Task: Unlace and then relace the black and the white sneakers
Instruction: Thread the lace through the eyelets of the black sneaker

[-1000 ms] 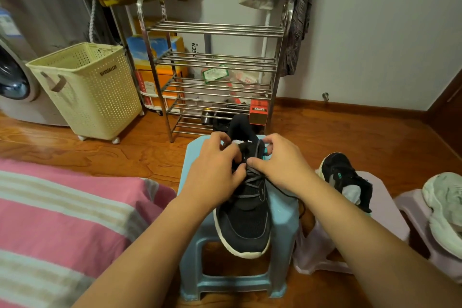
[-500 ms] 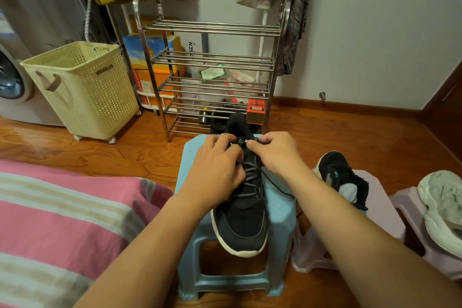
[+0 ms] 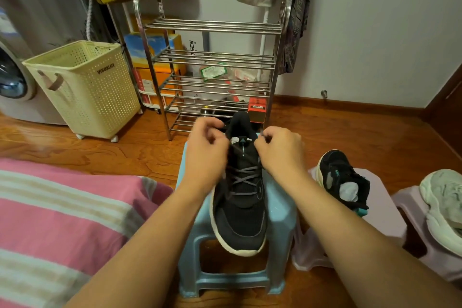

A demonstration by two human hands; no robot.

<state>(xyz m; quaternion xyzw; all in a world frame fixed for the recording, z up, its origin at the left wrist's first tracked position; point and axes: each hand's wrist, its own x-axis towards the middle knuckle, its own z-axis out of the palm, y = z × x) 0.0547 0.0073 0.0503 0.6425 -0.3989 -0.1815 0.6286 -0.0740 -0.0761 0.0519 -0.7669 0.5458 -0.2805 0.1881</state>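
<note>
A black sneaker (image 3: 240, 210) with a pale sole lies on a light blue stool (image 3: 280, 227), toe toward me, its grey lace crossed over the tongue. My left hand (image 3: 206, 150) pinches the left lace end at the top of the shoe. My right hand (image 3: 281, 150) pinches the right lace end, and the two hands are held apart. A second black sneaker (image 3: 342, 180) sits on a pale pink stool (image 3: 382, 210) to the right. The white sneaker (image 3: 445, 207) rests on another pink stool (image 3: 410, 202) at the far right edge.
A steel shoe rack (image 3: 212, 70) stands against the wall behind the blue stool. A cream laundry basket (image 3: 85, 87) on wheels and a washing machine (image 3: 15, 77) are at the left. A pink striped bedcover (image 3: 62, 220) fills the lower left. The floor is wood.
My hands were pressed together over the top of the tongue; now they have moved apart, each drawing a lace end outward.
</note>
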